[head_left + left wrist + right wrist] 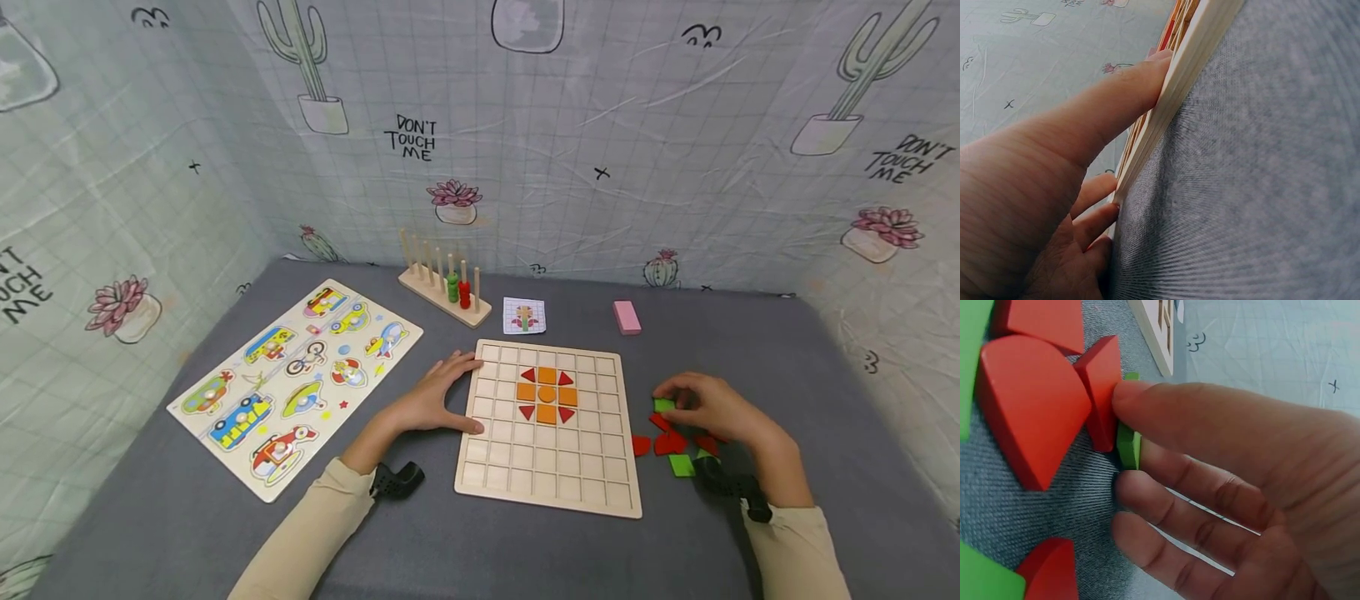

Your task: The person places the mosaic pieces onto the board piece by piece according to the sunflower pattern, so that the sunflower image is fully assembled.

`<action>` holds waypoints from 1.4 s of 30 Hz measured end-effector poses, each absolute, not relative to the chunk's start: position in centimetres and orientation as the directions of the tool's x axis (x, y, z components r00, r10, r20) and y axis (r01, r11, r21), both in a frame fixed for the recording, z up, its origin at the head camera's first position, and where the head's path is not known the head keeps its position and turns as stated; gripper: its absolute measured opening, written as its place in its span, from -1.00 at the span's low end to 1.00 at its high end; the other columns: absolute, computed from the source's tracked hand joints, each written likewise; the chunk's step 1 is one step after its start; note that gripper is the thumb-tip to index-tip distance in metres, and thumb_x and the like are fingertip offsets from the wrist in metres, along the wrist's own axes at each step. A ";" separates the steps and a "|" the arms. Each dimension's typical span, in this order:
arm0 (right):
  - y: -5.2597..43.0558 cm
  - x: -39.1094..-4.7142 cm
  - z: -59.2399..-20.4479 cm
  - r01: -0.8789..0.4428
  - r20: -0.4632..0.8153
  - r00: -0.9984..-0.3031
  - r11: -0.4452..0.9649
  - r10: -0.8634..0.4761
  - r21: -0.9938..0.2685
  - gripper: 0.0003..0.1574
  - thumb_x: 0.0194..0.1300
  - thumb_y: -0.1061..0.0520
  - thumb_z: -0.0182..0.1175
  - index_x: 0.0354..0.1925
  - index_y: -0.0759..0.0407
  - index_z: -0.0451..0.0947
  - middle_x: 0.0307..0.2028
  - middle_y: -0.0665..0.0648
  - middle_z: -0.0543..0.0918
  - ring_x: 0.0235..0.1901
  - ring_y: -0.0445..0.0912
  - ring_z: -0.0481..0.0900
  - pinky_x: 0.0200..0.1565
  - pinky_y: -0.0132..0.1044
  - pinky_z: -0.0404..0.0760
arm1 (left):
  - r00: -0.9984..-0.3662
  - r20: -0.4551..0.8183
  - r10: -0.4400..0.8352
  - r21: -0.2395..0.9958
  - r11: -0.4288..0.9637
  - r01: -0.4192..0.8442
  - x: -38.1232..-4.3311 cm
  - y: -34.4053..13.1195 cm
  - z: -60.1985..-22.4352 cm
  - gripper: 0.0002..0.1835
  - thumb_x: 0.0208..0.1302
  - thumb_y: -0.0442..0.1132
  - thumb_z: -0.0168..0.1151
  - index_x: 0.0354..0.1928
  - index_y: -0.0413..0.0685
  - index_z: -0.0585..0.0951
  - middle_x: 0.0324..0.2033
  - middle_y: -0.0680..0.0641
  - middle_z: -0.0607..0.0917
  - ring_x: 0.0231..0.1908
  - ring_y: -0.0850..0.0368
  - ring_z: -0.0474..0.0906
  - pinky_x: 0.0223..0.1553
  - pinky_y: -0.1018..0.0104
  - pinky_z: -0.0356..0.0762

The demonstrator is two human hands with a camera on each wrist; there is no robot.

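A wooden grid board lies on the table. Near its upper middle, orange squares surround an orange circle, with red triangles at the corners. My left hand rests against the board's left edge, thumb and fingertips touching the rim, spread apart. To the right of the board, my right hand pinches a green tile between thumb and index finger, the other fingers loosely bent. Red pieces and a green square tile lie under and around that hand, some partly hidden by it.
A picture puzzle board lies at the left. Behind stand a peg rack with green and red beads, a small pattern card and a pink block. A printed cloth hangs behind the grey table.
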State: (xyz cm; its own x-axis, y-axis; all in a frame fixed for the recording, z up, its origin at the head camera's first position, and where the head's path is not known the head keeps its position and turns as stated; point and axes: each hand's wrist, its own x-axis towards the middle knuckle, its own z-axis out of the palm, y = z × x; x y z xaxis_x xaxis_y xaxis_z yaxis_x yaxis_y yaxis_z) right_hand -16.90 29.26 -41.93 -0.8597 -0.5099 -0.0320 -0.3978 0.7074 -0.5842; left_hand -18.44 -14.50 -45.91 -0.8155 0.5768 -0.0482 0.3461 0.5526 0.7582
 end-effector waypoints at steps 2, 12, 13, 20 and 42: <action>29.2 -16.9 -42.1 -0.396 -0.029 -0.862 0.710 -0.505 -0.582 -0.70 0.18 0.24 0.38 -0.10 0.32 0.62 -0.26 0.08 0.59 -0.43 -0.28 0.46 -0.43 -0.35 0.51 | -0.816 -0.052 0.576 0.758 0.555 0.343 -18.5 -14.5 -45.8 0.03 0.00 -0.02 0.54 0.47 -0.10 0.21 0.50 -0.18 0.07 0.52 -0.14 -0.27 0.49 -0.07 -0.35; 28.8 -16.8 -41.8 -0.400 -0.014 -0.868 0.713 -0.497 -0.576 -0.71 0.16 0.27 0.38 -0.12 0.31 0.63 -0.30 0.07 0.56 -0.44 -0.29 0.46 -0.41 -0.36 0.57 | -0.813 -0.051 0.580 0.760 0.551 0.345 -18.4 -14.5 -45.8 0.03 0.00 -0.02 0.54 0.47 -0.11 0.20 0.50 -0.19 0.05 0.52 -0.15 -0.28 0.49 -0.09 -0.35; 28.7 -16.8 -41.7 -0.400 -0.013 -0.867 0.711 -0.498 -0.578 -0.71 0.16 0.28 0.38 -0.12 0.31 0.63 -0.29 0.07 0.57 -0.43 -0.30 0.47 -0.39 -0.35 0.58 | -0.813 -0.050 0.580 0.760 0.550 0.345 -18.4 -14.5 -45.8 0.03 0.00 -0.02 0.54 0.47 -0.11 0.20 0.50 -0.19 0.06 0.52 -0.15 -0.27 0.49 -0.10 -0.35; 27.7 -16.5 -41.3 -0.443 0.027 -0.847 0.676 -0.531 -0.589 -0.72 0.15 0.27 0.39 -0.13 0.29 0.64 -0.29 0.05 0.56 -0.41 -0.31 0.46 -0.37 -0.35 0.60 | -0.814 -0.053 0.578 0.764 0.549 0.341 -18.3 -14.5 -45.7 0.03 0.00 -0.03 0.54 0.47 -0.12 0.20 0.50 -0.19 0.06 0.51 -0.17 -0.27 0.49 -0.11 -0.35; 21.9 -15.7 -41.3 -0.503 -0.010 -0.778 0.633 -0.628 -0.588 -0.70 0.17 0.18 0.40 -0.11 0.23 0.64 -0.29 0.00 0.54 -0.39 -0.17 0.44 -0.40 -0.37 0.52 | -0.812 -0.037 0.582 0.762 0.542 0.354 -18.4 -14.6 -45.8 0.03 -0.01 -0.03 0.54 0.47 -0.14 0.20 0.49 -0.21 0.07 0.51 -0.18 -0.26 0.49 -0.11 -0.34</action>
